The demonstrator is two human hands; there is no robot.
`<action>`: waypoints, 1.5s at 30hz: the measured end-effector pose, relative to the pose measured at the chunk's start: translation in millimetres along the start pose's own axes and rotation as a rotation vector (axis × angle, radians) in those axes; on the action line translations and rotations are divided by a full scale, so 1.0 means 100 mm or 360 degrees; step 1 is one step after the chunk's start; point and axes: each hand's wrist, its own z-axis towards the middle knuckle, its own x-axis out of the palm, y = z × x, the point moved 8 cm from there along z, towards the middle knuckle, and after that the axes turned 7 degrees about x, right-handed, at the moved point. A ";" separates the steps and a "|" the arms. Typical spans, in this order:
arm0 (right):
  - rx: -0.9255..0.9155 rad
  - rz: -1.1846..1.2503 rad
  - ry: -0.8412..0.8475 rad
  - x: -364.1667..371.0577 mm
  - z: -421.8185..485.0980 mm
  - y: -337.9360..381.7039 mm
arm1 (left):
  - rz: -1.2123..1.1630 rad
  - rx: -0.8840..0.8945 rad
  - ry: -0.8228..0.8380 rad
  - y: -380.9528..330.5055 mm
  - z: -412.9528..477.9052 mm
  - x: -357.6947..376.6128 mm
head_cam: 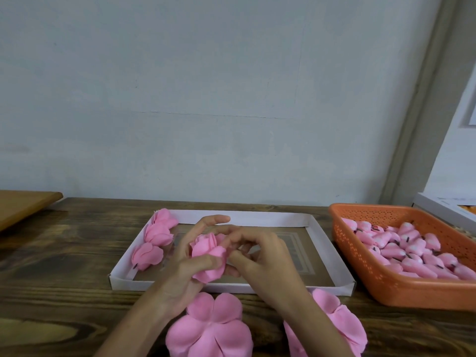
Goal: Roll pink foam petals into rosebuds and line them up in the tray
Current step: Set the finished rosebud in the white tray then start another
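Note:
A half-rolled pink foam rosebud [207,256] hangs above the white cardboard tray [319,238]. My left hand [185,274] grips it from the left, thumb across its front. My right hand [260,256] pinches its right side with curled fingertips. Three finished rosebuds [154,235] lie in a line along the tray's left wall. Flat pink petal pieces [210,328] sit on the table in front of the tray, and another pile of petals [345,323] is partly hidden under my right forearm.
An orange perforated basket [381,284] at the right holds several pink cores with dark stems. A wooden board [23,204] lies at the far left. A white box [443,204] stands behind the basket. The wall runs close behind the dark wooden table [56,274].

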 end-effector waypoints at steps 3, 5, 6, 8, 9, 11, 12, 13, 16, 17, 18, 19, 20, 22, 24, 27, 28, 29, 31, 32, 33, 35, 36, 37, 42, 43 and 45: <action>-0.0027 0.0033 0.0066 0.03 -0.01 0.04 | -0.0035 0.0014 -0.0007 0.00 0.01 0.01; -0.0028 0.0054 0.0075 0.03 0.00 0.03 | -0.0039 0.0017 -0.0051 0.01 0.02 0.00; -0.0013 0.0063 0.0064 0.03 0.00 0.02 | -0.0030 0.0017 -0.0087 0.01 0.02 -0.02; 0.0043 0.0086 0.0027 0.02 0.01 -0.03 | 0.0023 0.0024 -0.0144 0.02 0.02 -0.06; 0.0072 0.0114 0.0017 0.01 0.01 -0.05 | 0.0054 0.0024 -0.0158 0.03 0.02 -0.07; 0.0118 0.0214 0.0017 0.01 0.00 -0.10 | 0.0071 0.0011 -0.0174 0.03 0.03 -0.08; 0.0137 0.0259 0.0009 0.00 0.00 -0.11 | 0.0058 0.0006 -0.0178 0.04 0.03 -0.08; 0.0154 0.0287 -0.0006 -0.01 0.00 -0.13 | 0.0037 0.0006 -0.0177 0.04 0.03 -0.08; 0.0195 0.0329 -0.0046 -0.04 0.01 -0.16 | -0.0046 0.0017 -0.0169 0.04 0.04 -0.08; 0.0208 0.0324 -0.0048 -0.04 0.01 -0.17 | -0.0043 0.0011 -0.0172 0.05 0.04 -0.09; 0.0220 0.0311 -0.0042 -0.04 0.01 -0.18 | -0.0024 -0.0009 -0.0181 0.07 0.04 -0.10; 0.0231 0.0300 -0.0031 -0.04 0.01 -0.18 | 0.0017 -0.0035 -0.0208 0.09 0.04 -0.13; 0.0241 0.0301 -0.0020 -0.03 0.02 -0.18 | 0.0082 -0.0052 -0.0261 0.10 0.03 -0.17; 0.0269 0.0332 -0.0013 -0.02 0.02 -0.18 | 0.0169 -0.0033 -0.0311 0.08 0.03 -0.21; 0.0295 0.0390 -0.0023 -0.02 0.02 -0.18 | 0.0162 0.0005 -0.0281 0.06 0.02 -0.20; 0.0299 0.0476 -0.0025 -0.02 0.02 -0.17 | 0.0178 0.0048 -0.0240 0.03 0.02 -0.17; 0.0284 0.0489 -0.0020 -0.02 0.02 -0.16 | 0.0174 0.0059 -0.0237 0.03 0.02 -0.16; 0.0261 0.0494 -0.0007 -0.02 0.01 -0.14 | 0.0167 0.0066 -0.0236 0.03 0.02 -0.15; 0.0200 0.0500 0.0039 0.00 0.02 -0.11 | 0.0160 0.0076 -0.0240 0.02 0.03 -0.15; 0.0167 0.0496 0.0067 0.01 0.02 -0.10 | 0.0157 0.0078 -0.0242 0.01 0.03 -0.15; 0.0139 0.0486 0.0099 0.03 0.02 -0.08 | 0.0157 0.0083 -0.0244 0.01 0.03 -0.16; 0.0100 0.0445 0.0153 0.04 0.03 -0.07 | 0.0155 0.0100 -0.0247 0.00 0.03 -0.18; 0.0078 0.0405 0.0150 0.03 0.04 -0.06 | 0.0154 0.0109 -0.0258 -0.01 0.03 -0.20; 0.0049 0.0351 0.0111 0.01 0.03 -0.05 | 0.0160 0.0112 -0.0280 -0.02 0.03 -0.22; -0.0407 -0.0056 -0.0090 -0.07 -0.05 0.14 | 0.0396 0.0041 -0.0407 0.01 0.01 -0.32; -0.0505 -0.0113 -0.0017 -0.03 -0.07 0.18 | 0.0482 0.0009 -0.0472 0.03 -0.01 -0.35; -0.0627 -0.0328 0.0104 0.07 -0.10 0.19 | 0.0644 -0.0005 -0.0447 0.04 -0.02 -0.32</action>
